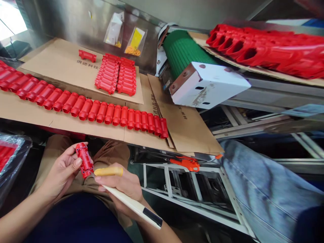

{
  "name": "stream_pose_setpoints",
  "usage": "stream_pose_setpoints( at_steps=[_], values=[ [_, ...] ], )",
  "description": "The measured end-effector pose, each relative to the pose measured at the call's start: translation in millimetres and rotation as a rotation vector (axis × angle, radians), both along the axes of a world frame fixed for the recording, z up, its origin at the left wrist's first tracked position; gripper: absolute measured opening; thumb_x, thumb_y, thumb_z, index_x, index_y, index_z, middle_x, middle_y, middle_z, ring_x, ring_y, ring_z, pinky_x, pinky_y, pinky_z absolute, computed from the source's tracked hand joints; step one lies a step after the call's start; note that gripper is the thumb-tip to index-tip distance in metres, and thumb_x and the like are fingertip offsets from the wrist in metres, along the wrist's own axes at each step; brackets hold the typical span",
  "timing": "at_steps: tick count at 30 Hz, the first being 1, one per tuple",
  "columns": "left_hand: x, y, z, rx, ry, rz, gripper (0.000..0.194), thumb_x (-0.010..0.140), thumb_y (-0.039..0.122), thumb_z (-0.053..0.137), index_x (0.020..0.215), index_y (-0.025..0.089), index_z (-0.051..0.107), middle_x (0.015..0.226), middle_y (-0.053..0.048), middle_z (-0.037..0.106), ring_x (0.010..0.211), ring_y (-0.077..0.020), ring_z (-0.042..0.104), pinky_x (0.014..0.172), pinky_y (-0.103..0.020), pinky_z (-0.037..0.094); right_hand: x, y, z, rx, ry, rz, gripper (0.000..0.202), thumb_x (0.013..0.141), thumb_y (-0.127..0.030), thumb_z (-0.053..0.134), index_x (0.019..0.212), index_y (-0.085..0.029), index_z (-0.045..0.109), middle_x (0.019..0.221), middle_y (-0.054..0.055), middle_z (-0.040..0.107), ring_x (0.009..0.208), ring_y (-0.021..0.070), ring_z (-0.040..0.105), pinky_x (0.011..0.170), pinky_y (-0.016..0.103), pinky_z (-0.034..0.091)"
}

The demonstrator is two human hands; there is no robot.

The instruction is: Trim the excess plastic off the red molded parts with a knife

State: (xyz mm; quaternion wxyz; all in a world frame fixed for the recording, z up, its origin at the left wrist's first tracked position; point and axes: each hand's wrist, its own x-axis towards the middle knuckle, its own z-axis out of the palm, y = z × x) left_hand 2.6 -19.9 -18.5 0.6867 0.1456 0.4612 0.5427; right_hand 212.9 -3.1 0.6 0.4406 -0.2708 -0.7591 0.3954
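Red tube (pixel 87 162), grasped by the left hand (pixel 63 170) at lower left, seems mid-work, the right hand (pixel 129 184) clutching a white tool (pixel 133 205); whether the row of tubes (pixel 94 110) above is finished, I can't tell.

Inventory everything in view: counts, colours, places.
Cardboard sheets: several, brown, centre
Tube row: over twenty, red, along near cardboard
Tube clusters: two, red, behind row
Lone tube: one, red, left of clusters
Tube pile: many, red, upper right
Bags: two, clear, top centre
Belt: one, green, right of bags
Frame: one, whitish, lower right
Handle: one, orange, above frame
Wrapped box: one, red inside, left edge
Co-worker's leg: one, blue, lower right
Held tube: one, red, lower left
Slim tool: one, cream, lower centre
Left hand: one, bare, on held tube
Right hand: one, yellow finger cover, on slim tool
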Motion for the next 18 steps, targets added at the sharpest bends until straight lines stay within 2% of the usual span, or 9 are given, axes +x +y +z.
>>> stream_pose_setpoints(
  at_steps=[6, 11, 15, 18],
  values=[
    [0.1, -0.9, 1.6, 0.014, 0.027, 0.014, 0.058, 0.078, 0.034, 0.095, 0.130, 0.019, 0.074, 0.090, -0.008, 0.081, 0.080, -0.0220, 0.077, 0.072, -0.025, 0.058, -2.2, 2.5, -1.9, 0.004, -0.027, 0.008, 0.017, 0.104, -0.022, 0.074, 0.120, -0.021, 0.079, 0.109, 0.009, 0.084, 0.096, 0.0201, 0.080, 0.089, 0.032, 0.068],
    [-1.4, -1.7, 1.0, -0.008, 0.025, 0.004, 0.058, 0.078, 0.036, 0.095, 0.130, 0.019, 0.075, 0.092, -0.009, 0.081, 0.076, -0.0197, 0.074, 0.071, -0.026, 0.057, -1.6, 2.0, -1.4, -0.003, -0.027, -0.002, 0.018, 0.103, -0.018, 0.073, 0.120, -0.021, 0.078, 0.110, 0.009, 0.084, 0.098, 0.0196, 0.081, 0.092, 0.033, 0.067],
    [-2.1, -2.1, -0.4, -0.023, 0.010, -0.009, 0.059, 0.078, 0.038, 0.095, 0.130, 0.019, 0.075, 0.094, -0.010, 0.081, 0.079, -0.0223, 0.075, 0.073, -0.028, 0.058, -1.9, 1.9, -2.8, -0.014, -0.019, -0.009, 0.015, 0.104, -0.021, 0.073, 0.118, -0.021, 0.079, 0.107, 0.008, 0.084, 0.095, 0.0197, 0.080, 0.089, 0.033, 0.067],
    [-1.7, -2.2, -1.6, -0.022, 0.004, -0.004, 0.057, 0.078, 0.036, 0.095, 0.129, 0.020, 0.076, 0.096, -0.010, 0.081, 0.078, -0.0197, 0.073, 0.073, -0.026, 0.058, -2.0, 2.6, -2.9, -0.015, -0.030, -0.001, 0.014, 0.103, -0.021, 0.074, 0.117, -0.021, 0.079, 0.107, 0.008, 0.084, 0.094, 0.0188, 0.079, 0.088, 0.031, 0.066]
  ],
)
